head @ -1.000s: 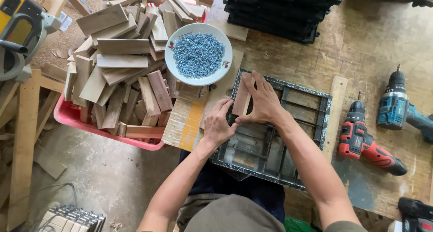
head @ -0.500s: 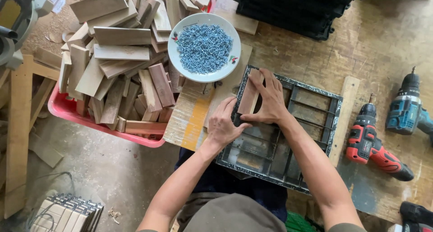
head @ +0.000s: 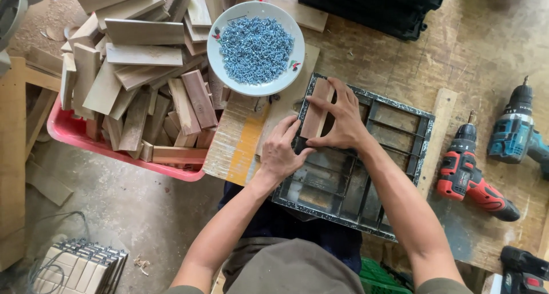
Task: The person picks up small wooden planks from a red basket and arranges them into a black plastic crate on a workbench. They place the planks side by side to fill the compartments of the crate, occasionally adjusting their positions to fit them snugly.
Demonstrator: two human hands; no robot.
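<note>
You are pressing a wood block [head: 316,109] onto the upper left corner of the black frame [head: 424,135], which is lying on the worktop [head: 486,48]. Your right hand [head: 342,118] is gripping the block's top and side; your left hand [head: 281,151] is pinching its lower end, though those fingertips seem partly hidden. A plate of screws [head: 255,47] is sitting just beside the frame.

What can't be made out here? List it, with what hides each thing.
Head view:
- Underside of the wooden block: both hands cover its lower end, left hand, right hand.
- Black frame, near edge: hidden by the forearms.
- Black stack: cut off by the top edge.
- Dark tool: cut off at the corner.
</note>
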